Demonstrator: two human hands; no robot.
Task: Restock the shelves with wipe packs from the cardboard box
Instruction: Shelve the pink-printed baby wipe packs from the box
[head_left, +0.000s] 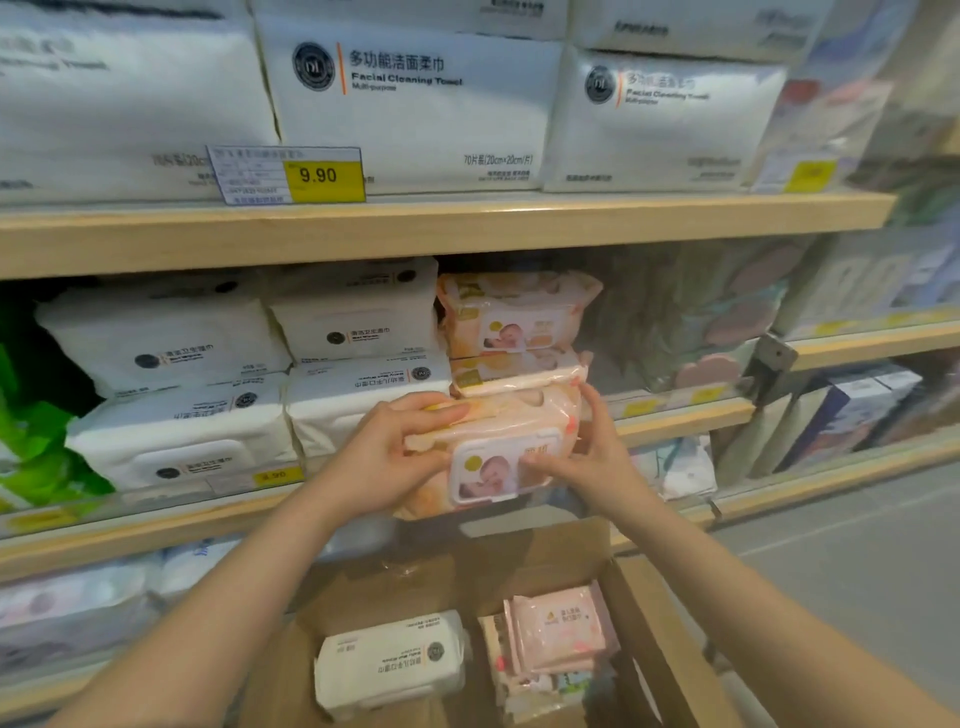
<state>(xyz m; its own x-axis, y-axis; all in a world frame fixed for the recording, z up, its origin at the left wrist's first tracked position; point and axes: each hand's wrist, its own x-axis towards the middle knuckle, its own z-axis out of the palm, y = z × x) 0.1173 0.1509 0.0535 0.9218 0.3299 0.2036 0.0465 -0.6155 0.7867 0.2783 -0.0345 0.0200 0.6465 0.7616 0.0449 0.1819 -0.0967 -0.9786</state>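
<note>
A: Hands first, head view?

B: Left hand (387, 457) and right hand (597, 457) both grasp one peach wipe pack (493, 447), left on its left end, right on its right end, thumb over the white flip lid.

A: Where's the pack?

B: At the front edge of the middle shelf (675, 415), just under two stacked peach packs (517, 332), touching the lower one. White wipe packs (358, 358) sit left of that stack.

A: Box?

B: Cardboard box (670, 649) is below the held pack, open; a white pack (389, 662) and pink packs (558, 634) lie inside.

A: Above the stack?

B: Facial towel bags (410, 104), price tag (288, 174) reading 9.90.
</note>
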